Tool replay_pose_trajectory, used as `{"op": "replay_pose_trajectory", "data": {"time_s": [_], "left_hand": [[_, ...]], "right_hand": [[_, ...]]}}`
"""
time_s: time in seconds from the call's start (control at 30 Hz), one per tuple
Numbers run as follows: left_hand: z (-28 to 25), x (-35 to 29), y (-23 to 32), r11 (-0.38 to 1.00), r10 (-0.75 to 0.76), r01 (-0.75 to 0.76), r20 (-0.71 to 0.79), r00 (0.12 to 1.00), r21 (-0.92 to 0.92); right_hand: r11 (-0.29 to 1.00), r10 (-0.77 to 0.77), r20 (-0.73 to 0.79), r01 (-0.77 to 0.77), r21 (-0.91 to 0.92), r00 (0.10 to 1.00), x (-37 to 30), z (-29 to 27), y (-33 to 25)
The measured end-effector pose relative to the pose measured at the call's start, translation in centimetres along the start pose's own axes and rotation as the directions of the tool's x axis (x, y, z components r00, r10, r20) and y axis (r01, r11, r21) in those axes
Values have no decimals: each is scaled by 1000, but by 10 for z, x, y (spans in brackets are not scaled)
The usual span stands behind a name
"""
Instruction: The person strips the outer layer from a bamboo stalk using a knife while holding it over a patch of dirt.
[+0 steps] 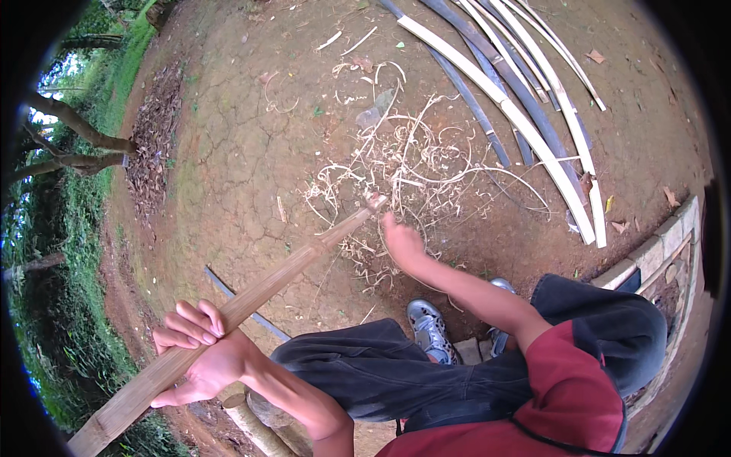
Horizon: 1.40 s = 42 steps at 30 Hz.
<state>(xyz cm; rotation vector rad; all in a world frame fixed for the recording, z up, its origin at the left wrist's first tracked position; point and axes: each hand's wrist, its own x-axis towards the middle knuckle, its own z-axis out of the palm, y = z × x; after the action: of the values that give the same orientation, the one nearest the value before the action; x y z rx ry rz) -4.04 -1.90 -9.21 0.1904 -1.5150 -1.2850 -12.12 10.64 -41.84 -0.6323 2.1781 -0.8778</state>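
Observation:
A long bamboo strip (279, 277), pale brown and flat, runs slantwise from the lower left up to the middle of the view. My left hand (202, 350) is closed round its near part, fingers over the top and thumb below. By the far end of the strip is my right hand (403, 244), its fingers curled. Whatever it may hold is hidden. Curly bamboo shavings (407, 180) lie heaped on the ground around and beyond that far end.
Several pale split strips (525, 126) and dark strips (487, 122) lie at the far right. A thin dark strip (268, 327) rests left of my knee. Cut logs (255, 428) lie at the lower left, and a brick edging (666, 244) is at the right.

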Motion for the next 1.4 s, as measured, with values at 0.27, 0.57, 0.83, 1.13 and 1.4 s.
{"op": "replay_pose_trajectory", "data": {"time_s": [0.27, 0.57, 0.83, 1.13, 1.4], "left_hand": [[-7, 2, -1, 1000, -2, 3, 26, 1000, -14], [0, 4, -3, 996, -30, 36, 68, 997, -86], [10, -1, -1, 995, -66, 62, -41, 997, -75], [-16, -3, 3, 997, -18, 19, 11, 1000, -73], [-12, -6, 7, 994, -24, 26, 24, 999, -105]], "right_hand": [[989, -147, 14, 147, -19, 989, -9, -20, -20], [993, -44, 7, 44, -114, 999, 19, 5, 32], [993, -60, -20, 57, -103, 998, 11, 8, 34], [980, -196, 40, 197, -17, 980, -15, -5, -12], [995, -98, 84, 98, 3, 992, 3, 11, 7]]}}
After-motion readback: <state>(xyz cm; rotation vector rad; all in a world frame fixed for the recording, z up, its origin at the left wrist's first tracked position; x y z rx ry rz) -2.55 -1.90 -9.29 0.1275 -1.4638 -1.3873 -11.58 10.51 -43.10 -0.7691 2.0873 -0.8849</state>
